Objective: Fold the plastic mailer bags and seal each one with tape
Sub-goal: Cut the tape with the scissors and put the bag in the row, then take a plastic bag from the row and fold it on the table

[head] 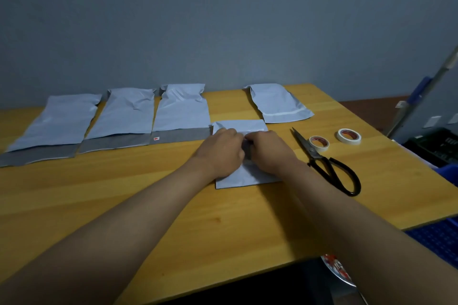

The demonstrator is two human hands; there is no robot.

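A white plastic mailer bag [247,178] lies flat at the middle of the wooden table [148,200]. My left hand [220,153] and my right hand [269,151] rest on it side by side, knuckles up. Their curled fingers meet on a dark grey fold of the bag between them. Three unfolded mailer bags [121,116] with grey flaps toward me lie in a row to the left. Another mailer bag [277,104] lies at the back right with its flap closed. Two tape rolls [319,143] [349,135] sit to the right of my hands.
Black-handled scissors [322,158] lie just right of my right hand, blades pointing away from me. A black crate [436,148] and a blue crate [441,238] stand beyond the table's right edge. A leaning board [433,96] stands at the far right.
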